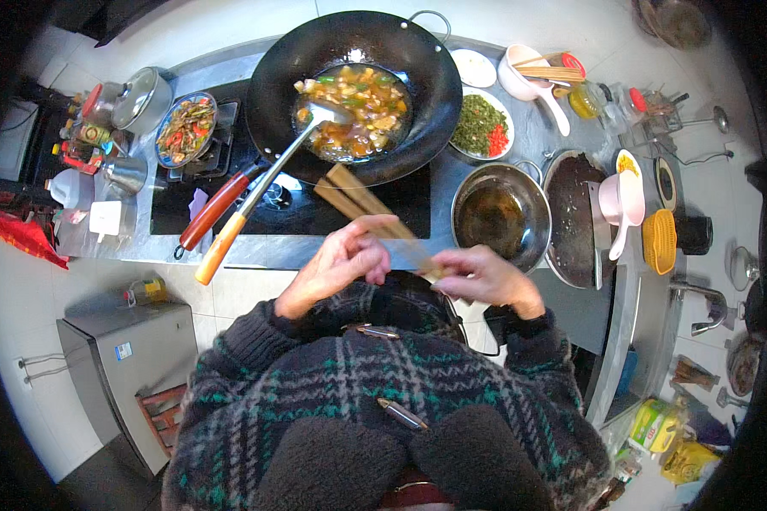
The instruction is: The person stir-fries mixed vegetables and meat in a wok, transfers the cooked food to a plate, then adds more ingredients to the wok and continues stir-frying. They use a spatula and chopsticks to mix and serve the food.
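My right hand (482,278) grips one end of a pair of long flat bamboo strips (371,204), somewhat blurred. Their far ends reach over the near rim of a large black wok (434,96). My left hand (342,259) is raised beside the strips, index finger stretched out, with nothing visible in it; whether the fingertip touches them I cannot tell. Diced food in brown broth (364,118) fills the wok's bottom. A metal turner (287,147) leans in the wok, its blade in the food and its wooden handle (220,249) crossing beside the wok's red handle (214,211).
Right of the wok stand a plate of chopped greens and red pepper (482,121), a smaller steel pan (502,207) and a cleaver (596,230) on a round board (565,217). A plate of cooked food (185,131) and a lidded pot (142,99) stand left.
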### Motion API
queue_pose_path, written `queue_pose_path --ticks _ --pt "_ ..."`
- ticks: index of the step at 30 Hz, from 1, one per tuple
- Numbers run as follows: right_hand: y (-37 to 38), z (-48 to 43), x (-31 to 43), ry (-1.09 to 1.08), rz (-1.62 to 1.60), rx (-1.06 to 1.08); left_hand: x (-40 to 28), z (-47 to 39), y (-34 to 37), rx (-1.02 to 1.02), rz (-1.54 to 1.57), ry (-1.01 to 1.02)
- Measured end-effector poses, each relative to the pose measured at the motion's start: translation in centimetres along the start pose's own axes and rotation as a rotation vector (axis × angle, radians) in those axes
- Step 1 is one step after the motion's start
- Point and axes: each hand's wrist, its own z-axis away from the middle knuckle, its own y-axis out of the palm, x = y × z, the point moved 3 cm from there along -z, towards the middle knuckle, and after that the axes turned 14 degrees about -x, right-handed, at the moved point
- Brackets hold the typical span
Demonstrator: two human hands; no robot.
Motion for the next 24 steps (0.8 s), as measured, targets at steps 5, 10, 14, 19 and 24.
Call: queue_pose_path --ticks 5,10,14,19,24 --pt "1.4 -0.9 3.1 0.041 -0.562 -0.077 -1.2 -0.7 -0.1 0.004 0.394 0.112" --pt "3.4 -3.4 5.2 -0.613 -0.134 -0.381 -1.5 -0.7 -1.5 -0.116 0.464 0.201" --pt "2.4 -5.6 4.9 -0.430 -0.312 -0.398 -0.8 0.6 -2.3 -0.085 0.351 0.094" --pt "-3.4 -11.6 3.6 -0.408 0.075 -0.765 1.1 3.1 -5.2 -0.240 0.155 0.024" --pt "-2.3 -16.3 1.8 -0.587 0.314 -0.726 3.0 5.0 -6.8 -0.361 0.212 0.002"
